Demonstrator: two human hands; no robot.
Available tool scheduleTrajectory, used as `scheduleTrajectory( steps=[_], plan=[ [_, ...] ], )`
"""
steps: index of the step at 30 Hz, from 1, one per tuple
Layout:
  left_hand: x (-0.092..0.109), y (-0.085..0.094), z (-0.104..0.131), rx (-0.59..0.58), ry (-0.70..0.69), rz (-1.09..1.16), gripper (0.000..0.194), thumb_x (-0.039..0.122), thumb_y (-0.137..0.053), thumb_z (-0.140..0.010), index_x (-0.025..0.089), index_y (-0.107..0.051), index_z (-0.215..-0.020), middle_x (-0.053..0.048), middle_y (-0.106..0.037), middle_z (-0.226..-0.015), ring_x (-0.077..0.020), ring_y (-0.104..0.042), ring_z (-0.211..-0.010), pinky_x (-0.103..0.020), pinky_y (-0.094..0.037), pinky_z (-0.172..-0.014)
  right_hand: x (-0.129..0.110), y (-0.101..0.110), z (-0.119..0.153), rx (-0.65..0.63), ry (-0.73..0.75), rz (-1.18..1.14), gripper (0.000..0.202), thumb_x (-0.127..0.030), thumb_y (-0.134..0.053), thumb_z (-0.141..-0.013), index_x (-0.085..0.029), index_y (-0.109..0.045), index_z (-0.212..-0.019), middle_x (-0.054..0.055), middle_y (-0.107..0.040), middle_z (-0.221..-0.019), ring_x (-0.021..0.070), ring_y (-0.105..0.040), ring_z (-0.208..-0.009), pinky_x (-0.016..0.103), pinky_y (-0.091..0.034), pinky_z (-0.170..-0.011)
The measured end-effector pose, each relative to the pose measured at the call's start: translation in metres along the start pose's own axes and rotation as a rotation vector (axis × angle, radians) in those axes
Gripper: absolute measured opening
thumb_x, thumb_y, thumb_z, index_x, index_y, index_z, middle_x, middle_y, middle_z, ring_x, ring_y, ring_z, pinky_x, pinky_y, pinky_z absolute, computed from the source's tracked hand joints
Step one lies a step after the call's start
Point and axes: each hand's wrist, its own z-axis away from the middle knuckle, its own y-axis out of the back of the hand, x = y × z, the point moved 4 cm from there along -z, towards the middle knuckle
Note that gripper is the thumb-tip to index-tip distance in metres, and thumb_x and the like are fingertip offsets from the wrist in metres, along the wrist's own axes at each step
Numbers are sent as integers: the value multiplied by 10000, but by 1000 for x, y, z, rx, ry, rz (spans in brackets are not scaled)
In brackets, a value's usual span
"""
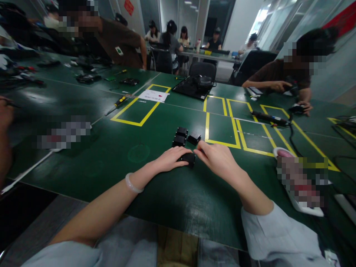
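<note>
My left hand (172, 158), a pale bangle on its wrist, grips a small black box-like block (189, 159) between thumb and fingers at the table. My right hand (218, 158) is closed in a pinch close to that block's right side; whatever its fingertips hold, if anything, is hidden. Just beyond the hands lie more black blocks of the same kind. Two of them, a far block (182, 131) and a nearer block (179, 141), sit in a row, and a tilted block (194, 138) rests to their right.
Yellow tape rectangles (222, 142) mark the green table (167, 196). At left lies a yellow-black screwdriver (120, 101) near a paper sheet (154, 95). A black corded tool (269, 118) and a white tray (304, 207) are at right. Co-workers sit across the table.
</note>
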Motion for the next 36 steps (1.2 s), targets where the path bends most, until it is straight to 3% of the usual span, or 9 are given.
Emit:
scheduleTrajectory(
  steps=[6, 12, 19, 26, 33, 36],
  plan=[
    [0, 0, 0, 4, -3, -4, 434, 435, -531, -931, 244, -451, -1312, -63, -568, -1242, -240, -530, -1105, -366, -399, -959, -2, 0, 2, 64, 39, -59, 210, -273, -344, -948, -190, -505, -1052, 32, -682, -824, 147, -590, -632, 262, -217, -524],
    [0, 1, 0, -6, 3, -5, 397, 445, -519, -934, 241, -483, -1273, -64, -574, -1226, -244, -538, -1087, -367, -404, -949, 0, -1, 0, 38, 13, -48, 287, -392, -342, -964, -192, -548, -949, 33, -659, -707, 153, -579, -608, 258, -211, -522],
    [0, 2, 0, 7, -3, 0, 417, 447, -520, -933, 251, -464, -1297, -58, -569, -1236, -240, -536, -1089, -364, -400, -950, 0, 1, 2, 56, 35, -117, 213, -263, -366, -933, -193, -511, -1073, 30, -680, -825, 139, -579, -642, 255, -235, -539],
    [0, 1, 0, 3, -2, -1, 410, 452, -516, -933, 247, -476, -1285, -64, -574, -1222, -241, -536, -1086, -365, -403, -949, 2, -1, 0, 28, 10, -64, 277, -395, -347, -965, -202, -544, -944, 26, -652, -705, 157, -583, -624, 258, -224, -529],
    [1, 2, 0, -4, -1, 10, 411, 455, -508, -935, 250, -476, -1290, -66, -572, -1225, -241, -537, -1091, -366, -400, -952, 5, -1, 1, 51, 37, -172, 212, -265, -360, -933, -189, -479, -1090, 14, -647, -767, 131, -547, -609, 251, -247, -543],
    [1, 3, 0, 1, -8, 11, 408, 454, -507, -936, 248, -477, -1288, -63, -572, -1226, -239, -535, -1089, -360, -402, -948, 6, 1, 2, 56, 35, -174, 174, -281, -377, -929, -197, -493, -1028, 7, -634, -745, 126, -534, -602, 249, -246, -543]
  ],
)
